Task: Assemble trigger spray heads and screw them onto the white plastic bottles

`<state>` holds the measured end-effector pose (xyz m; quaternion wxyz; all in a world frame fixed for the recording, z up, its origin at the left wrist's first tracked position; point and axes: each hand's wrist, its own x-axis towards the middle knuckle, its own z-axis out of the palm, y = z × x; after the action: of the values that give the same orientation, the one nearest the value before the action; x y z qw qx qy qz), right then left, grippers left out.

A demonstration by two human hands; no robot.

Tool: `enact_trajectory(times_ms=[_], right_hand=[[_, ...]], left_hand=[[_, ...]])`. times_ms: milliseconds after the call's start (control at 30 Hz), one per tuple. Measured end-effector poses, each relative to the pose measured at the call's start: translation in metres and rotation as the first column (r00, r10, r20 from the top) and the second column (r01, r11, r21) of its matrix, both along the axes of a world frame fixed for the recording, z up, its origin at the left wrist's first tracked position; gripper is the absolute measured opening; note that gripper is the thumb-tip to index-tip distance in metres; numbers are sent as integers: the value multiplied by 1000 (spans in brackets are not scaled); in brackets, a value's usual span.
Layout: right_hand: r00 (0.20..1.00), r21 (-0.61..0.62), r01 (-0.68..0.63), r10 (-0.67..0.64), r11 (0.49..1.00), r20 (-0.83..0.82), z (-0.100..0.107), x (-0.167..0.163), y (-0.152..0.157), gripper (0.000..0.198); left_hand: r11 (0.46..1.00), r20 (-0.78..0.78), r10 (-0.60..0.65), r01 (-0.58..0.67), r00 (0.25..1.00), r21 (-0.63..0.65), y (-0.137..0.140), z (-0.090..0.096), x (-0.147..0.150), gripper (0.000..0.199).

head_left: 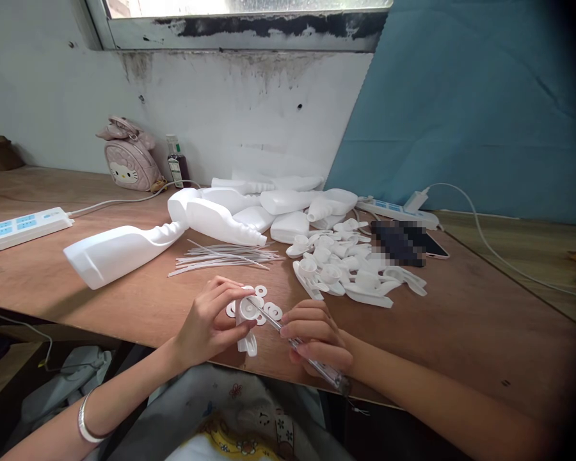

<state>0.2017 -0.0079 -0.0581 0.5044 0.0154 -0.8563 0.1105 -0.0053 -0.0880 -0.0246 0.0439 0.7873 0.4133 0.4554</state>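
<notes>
My left hand (pixel 216 317) is closed around a white plastic spray trigger head (pixel 248 344), its round collar facing up between thumb and fingers. In my right hand (pixel 317 333) is a thin screwdriver with a clear handle (pixel 330 376). The screwdriver's tip reaches into the collar; what it touches inside is too small to make out. Flat white ring washers (pixel 274 312) lie on the table around and behind the collar. Farther right is a heap of similar white trigger heads (pixel 365 280). Thin white tubes (pixel 221 258) lie in a loose bundle behind my left hand.
White spray bottles (pixel 125 253) lie piled at the back. A power strip (pixel 24 230) is on the left, another (pixel 398 212) at the back right near a phone (pixel 436 244). A pink bag (pixel 129 160) and a dark bottle (pixel 176 165) stand by the wall.
</notes>
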Motion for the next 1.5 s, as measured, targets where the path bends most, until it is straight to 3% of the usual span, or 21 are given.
enact_trajectory(times_ms=[100,233,400,567,733,933,1267,1367,1500], right_hand=[[992,290,-65,93,955,-82,17,-4,-3,11],[992,364,-86,113,927,-55,28,-8,-8,11],[994,361,-51,82,931,-71,22,-7,-4,9],[995,272,-43,65,961,-72,20,-6,-5,7],[994,-1,-60,59,998,-97,28,-8,-11,18],[985,-297,-35,-18,954,-174,35,-13,-13,22],[993,-235,-9,-19,972,-115,36,-15,-14,28],[993,-349,69,-99,934,-69,39,-14,-11,20],[994,-564,88,-109,821,-5,43,-13,-5,9]], left_hand=[[1000,-12,5,-5,1000,-11,0,0,1,31],[1000,-23,11,-12,1000,-12,1,0,1,31],[1000,-12,10,-10,1000,-6,2,-1,0,31],[1000,-9,-6,6,1000,-18,3,-3,-1,29],[994,-60,-82,78,995,-72,4,-5,-3,29],[985,-79,-105,93,991,-144,3,-4,-4,28],[986,-49,-23,14,999,-166,4,-7,-3,27],[986,-63,-29,18,998,-163,4,-5,-2,27],[986,-69,-22,10,997,-169,4,-4,-2,26]])
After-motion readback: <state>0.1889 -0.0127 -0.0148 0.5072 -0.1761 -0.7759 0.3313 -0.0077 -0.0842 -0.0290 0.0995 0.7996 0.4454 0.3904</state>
